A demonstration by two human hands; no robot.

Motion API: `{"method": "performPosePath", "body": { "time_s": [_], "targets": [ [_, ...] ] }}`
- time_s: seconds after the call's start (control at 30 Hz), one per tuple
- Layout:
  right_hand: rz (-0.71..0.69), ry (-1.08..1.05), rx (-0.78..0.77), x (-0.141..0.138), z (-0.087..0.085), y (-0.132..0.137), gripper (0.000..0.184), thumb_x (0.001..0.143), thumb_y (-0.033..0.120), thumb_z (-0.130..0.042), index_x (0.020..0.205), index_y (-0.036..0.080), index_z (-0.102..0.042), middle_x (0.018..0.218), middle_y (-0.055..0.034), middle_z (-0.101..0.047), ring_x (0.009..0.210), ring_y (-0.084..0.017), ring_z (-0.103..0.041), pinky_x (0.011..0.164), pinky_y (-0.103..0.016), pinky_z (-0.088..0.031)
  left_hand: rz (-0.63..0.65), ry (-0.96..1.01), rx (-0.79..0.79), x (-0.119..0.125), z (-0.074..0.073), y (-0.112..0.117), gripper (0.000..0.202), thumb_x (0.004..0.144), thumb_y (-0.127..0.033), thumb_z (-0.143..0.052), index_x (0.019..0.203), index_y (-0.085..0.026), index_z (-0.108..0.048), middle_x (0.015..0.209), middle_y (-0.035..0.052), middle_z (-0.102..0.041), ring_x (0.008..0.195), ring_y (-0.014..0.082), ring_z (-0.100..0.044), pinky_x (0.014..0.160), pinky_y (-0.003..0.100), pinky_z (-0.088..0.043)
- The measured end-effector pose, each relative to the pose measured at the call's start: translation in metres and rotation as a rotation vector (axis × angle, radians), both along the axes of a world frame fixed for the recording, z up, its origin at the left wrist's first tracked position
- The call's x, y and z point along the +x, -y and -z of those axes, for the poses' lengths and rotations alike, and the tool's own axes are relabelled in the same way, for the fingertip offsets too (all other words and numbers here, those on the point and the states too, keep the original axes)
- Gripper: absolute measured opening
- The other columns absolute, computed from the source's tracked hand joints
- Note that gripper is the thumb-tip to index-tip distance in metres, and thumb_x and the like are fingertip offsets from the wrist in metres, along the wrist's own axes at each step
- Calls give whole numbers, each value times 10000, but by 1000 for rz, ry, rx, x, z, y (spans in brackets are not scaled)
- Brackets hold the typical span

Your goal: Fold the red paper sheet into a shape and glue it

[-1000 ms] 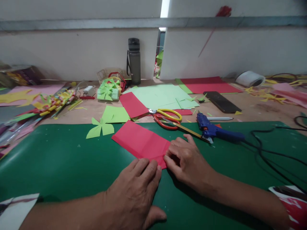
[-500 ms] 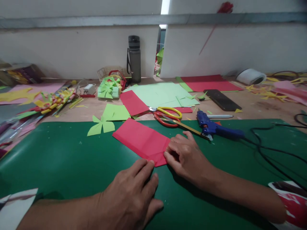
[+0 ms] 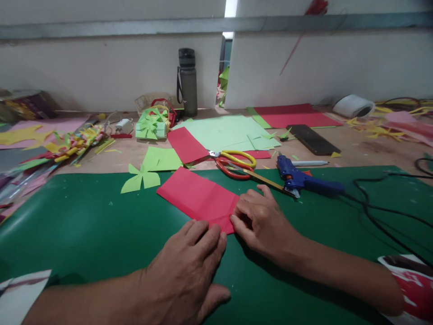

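A folded sheet of red paper (image 3: 199, 192) lies at a slant on the green mat (image 3: 101, 225), with crease lines across it. My left hand (image 3: 192, 266) rests palm down at its near edge, fingertips flat on the paper and thumb apart. At the lower right corner, my right hand (image 3: 262, 216) is closed in a pinch on the paper's edge; its fingers partly hide that corner. Beyond the paper lie scissors (image 3: 238, 158) with red and yellow handles, and a blue glue gun (image 3: 304, 178) sits to the right.
A light green paper leaf shape (image 3: 140, 178) is left of the red paper. Farther back are a red paper piece (image 3: 187, 145), pale green sheets (image 3: 219, 131), a dark bottle (image 3: 188, 83) and a phone (image 3: 313, 139). A black cord (image 3: 365, 203) trails across the mat's right side.
My left hand's fingers have shifted slightly right and forward along the paper's near edge, lying closer together. My right hand stays in its pinch. The view has moved slightly.
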State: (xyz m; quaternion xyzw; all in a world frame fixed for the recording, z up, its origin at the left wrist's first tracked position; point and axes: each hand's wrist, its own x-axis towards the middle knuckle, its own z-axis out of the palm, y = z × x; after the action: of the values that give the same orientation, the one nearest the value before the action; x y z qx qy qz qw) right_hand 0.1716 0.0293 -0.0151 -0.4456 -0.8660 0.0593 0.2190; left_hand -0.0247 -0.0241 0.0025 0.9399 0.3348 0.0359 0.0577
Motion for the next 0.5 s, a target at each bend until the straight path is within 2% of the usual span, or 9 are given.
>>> {"method": "performPosePath", "body": {
  "time_s": [0.27,0.5],
  "targets": [
    [15,13,-20,0,-1,1,237,783,147,-488,566,184,-397,562,22,-456,626,-142,-401,816,-378,-265,17,-52,50,1,1,1,682,860,-592,-448,1254,-38,-508,1247,190,-535,1102,361,-456,924,519,-388],
    [40,83,-63,1,-4,-1,206,791,147,-516,595,175,-457,607,10,-503,665,-159,-438,822,-386,-268,156,-108,30,6,-7,-5,742,857,-614,-437,1230,20,-532,1297,209,-514,1198,360,-404,992,480,-338]
  ]
}}
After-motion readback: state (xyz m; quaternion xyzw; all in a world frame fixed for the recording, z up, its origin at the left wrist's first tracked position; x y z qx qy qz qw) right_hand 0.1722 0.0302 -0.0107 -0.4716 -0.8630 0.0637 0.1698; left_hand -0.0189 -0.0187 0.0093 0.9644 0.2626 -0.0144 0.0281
